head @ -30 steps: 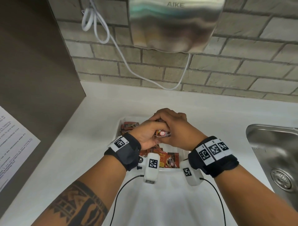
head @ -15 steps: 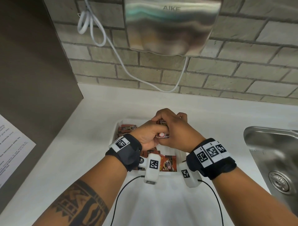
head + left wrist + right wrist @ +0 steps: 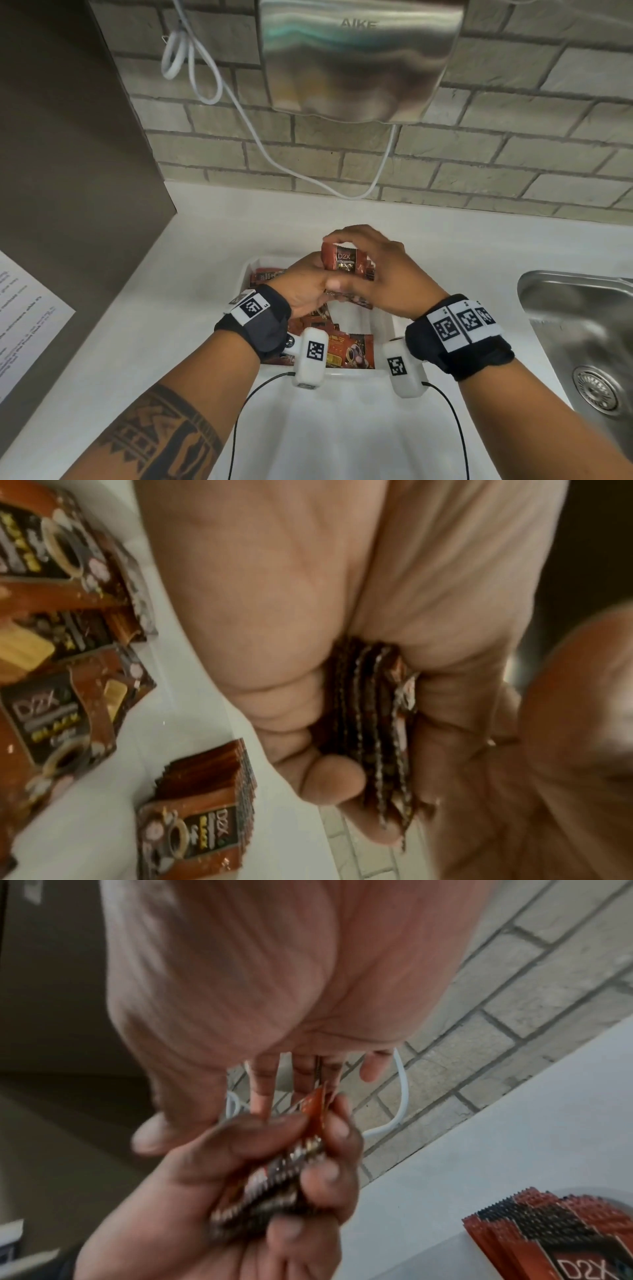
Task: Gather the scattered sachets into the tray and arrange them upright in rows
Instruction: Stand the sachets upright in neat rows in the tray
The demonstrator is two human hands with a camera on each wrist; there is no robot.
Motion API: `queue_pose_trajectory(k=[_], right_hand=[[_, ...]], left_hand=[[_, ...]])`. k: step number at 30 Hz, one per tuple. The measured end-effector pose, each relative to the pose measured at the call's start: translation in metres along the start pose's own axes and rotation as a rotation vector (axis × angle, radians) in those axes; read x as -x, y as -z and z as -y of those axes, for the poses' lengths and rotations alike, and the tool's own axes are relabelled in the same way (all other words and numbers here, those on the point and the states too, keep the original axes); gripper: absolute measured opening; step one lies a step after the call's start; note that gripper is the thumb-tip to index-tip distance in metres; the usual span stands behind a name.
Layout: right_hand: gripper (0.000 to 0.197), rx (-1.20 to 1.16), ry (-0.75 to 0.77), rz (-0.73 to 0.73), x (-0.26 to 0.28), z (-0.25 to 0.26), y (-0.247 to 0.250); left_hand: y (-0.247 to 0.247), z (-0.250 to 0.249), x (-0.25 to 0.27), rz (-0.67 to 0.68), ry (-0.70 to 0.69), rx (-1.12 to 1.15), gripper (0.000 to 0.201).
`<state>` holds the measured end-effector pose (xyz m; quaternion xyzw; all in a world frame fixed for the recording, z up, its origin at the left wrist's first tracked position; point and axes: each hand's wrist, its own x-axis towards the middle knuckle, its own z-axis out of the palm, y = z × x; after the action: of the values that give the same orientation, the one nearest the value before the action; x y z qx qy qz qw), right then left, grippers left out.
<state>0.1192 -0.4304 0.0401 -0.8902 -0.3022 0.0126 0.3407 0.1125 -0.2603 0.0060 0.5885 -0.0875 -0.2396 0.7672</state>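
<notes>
Both hands meet above the white tray (image 3: 342, 376) and hold one stack of brown-red sachets (image 3: 344, 262), standing upright with its printed face toward me. My left hand (image 3: 305, 284) grips the stack from the left; the left wrist view shows its serrated edges (image 3: 377, 723) clamped between thumb and fingers. The fingers of my right hand (image 3: 375, 270) curl over the stack's top, and its thumb sits under the lower edge. More sachets (image 3: 346, 353) lie flat in the tray's near part. A row of sachets (image 3: 263, 275) stands at its far left.
The tray sits on a white counter (image 3: 154, 308) against a brick wall. A steel sink (image 3: 582, 325) is at the right. A hand dryer (image 3: 359, 58) with a white cable (image 3: 239, 102) hangs above. A brown panel (image 3: 68, 171) with a paper sheet stands at the left.
Both hands have lifted the stack higher above the tray and turned it upright, so its printed face now shows.
</notes>
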Motion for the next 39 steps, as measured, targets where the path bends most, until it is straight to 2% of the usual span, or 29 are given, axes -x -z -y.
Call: queue_pose_trajectory(k=[4,7,11,14,18,20,22,24,26,29,31,39], right_hand=[[0.029,-0.124,-0.116,-0.105,0.002,-0.009,0.012],[0.019,-0.196,-0.217,-0.128,-0.002,-0.011,0.019],[0.014,-0.278,-0.260,-0.139,-0.004,-0.011,0.023],[0.007,-0.189,-0.231,-0.144,-0.002,-0.010,0.022],[0.005,-0.100,-0.208,-0.164,0.000,-0.014,0.023],[0.007,-0.046,-0.244,-0.184,0.002,-0.021,0.023],[0.007,0.041,-0.302,-0.149,0.005,-0.030,0.023],[0.005,0.070,-0.378,-0.075,0.009,-0.041,0.019],[0.002,0.090,-0.435,-0.034,0.012,-0.052,0.011],[0.001,0.091,-0.495,-0.051,0.013,-0.065,-0.001],[0.009,0.085,-0.507,-0.052,0.010,-0.073,-0.010],[0.022,0.138,-0.540,-0.020,0.002,-0.097,-0.028]], left_hand=[[0.008,0.005,-0.004,-0.049,-0.037,-0.124,0.036],[0.007,0.007,-0.007,-0.059,-0.042,-0.222,0.045],[0.003,0.003,-0.008,-0.131,-0.087,-0.359,0.028],[0.006,0.000,-0.011,-0.174,-0.109,-0.539,0.026],[0.008,0.004,-0.015,-0.210,-0.067,-0.643,0.028],[0.012,0.006,-0.015,-0.245,0.017,-0.682,0.032],[0.019,0.009,-0.014,-0.281,0.206,-0.734,0.040],[0.023,0.010,-0.012,-0.305,0.419,-0.822,0.038],[0.020,0.013,-0.014,-0.224,0.553,-0.811,0.035],[0.005,0.023,-0.021,0.004,0.595,-0.876,0.034],[-0.008,0.032,-0.028,0.082,0.585,-0.954,0.031],[-0.023,0.055,-0.059,0.100,0.684,-0.946,0.026]])
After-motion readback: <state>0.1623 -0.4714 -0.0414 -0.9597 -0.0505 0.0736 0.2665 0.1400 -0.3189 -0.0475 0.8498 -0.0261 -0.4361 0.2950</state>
